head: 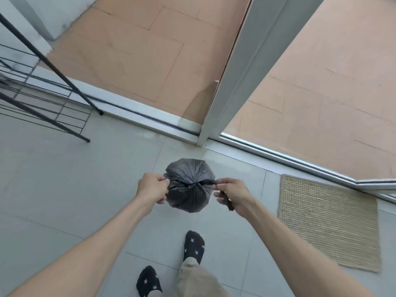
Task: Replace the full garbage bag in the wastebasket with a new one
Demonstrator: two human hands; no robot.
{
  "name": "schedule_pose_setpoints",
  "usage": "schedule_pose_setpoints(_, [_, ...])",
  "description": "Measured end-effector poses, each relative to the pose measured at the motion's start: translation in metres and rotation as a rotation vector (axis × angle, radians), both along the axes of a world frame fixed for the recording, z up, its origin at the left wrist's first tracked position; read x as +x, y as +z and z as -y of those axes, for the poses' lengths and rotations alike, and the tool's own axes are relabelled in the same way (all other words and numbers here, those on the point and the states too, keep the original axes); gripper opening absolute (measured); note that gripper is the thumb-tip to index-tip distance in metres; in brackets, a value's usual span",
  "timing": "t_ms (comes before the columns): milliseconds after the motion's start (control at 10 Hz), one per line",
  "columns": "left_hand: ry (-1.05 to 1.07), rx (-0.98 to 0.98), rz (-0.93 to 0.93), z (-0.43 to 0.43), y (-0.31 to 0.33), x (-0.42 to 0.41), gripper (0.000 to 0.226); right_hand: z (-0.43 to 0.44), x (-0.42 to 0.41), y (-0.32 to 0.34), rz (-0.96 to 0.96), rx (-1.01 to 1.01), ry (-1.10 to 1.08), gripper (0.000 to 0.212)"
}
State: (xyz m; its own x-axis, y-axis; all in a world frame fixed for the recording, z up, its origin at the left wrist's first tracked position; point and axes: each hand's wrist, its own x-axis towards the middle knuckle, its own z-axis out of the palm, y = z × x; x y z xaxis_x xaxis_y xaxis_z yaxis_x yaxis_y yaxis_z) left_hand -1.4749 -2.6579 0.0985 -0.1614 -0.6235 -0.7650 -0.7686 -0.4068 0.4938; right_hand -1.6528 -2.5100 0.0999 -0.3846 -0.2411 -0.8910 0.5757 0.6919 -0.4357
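Note:
A full dark grey garbage bag (188, 196) hangs over the pale tiled floor in front of my feet, its top gathered into a knot in the middle. My left hand (151, 187) grips one tie end of the bag on its left side. My right hand (231, 195) grips the other tie end on the right, and a loose dark strip trails out below its fingers. The two ends are pulled apart sideways. No wastebasket and no new bag show in this view.
A black wire drying rack (42, 97) stands at the left. A sliding door frame (225, 86) and its floor track (150, 118) lie ahead, with a terracotta balcony floor beyond. A woven mat (327, 221) lies on the right. My socked feet (194, 246) are below the bag.

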Motion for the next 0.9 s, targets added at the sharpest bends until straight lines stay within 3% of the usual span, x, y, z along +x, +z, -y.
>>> schedule_pose_setpoints(400, [0.141, -0.152, -0.011, 0.041, -0.114, -0.055, 0.018, 0.042, -0.043, -0.128, -0.184, 0.088, 0.176, 0.022])
schedule_pose_setpoints(500, [0.142, -0.185, -0.001, 0.045, -0.123, -0.053, 0.019, 0.044, -0.046, -0.135, -0.267, 0.114, 0.090, 0.018])
schedule_pose_setpoints(700, [0.048, -0.210, -0.012, 0.046, -0.088, -0.041, 0.011, 0.028, -0.047, -0.103, -0.312, 0.141, 0.189, 0.052])
schedule_pose_setpoints(900, [-0.034, -0.214, 0.006, 0.031, -0.029, -0.014, 0.021, -0.009, -0.032, -0.019, -0.333, 0.146, 0.215, 0.040])
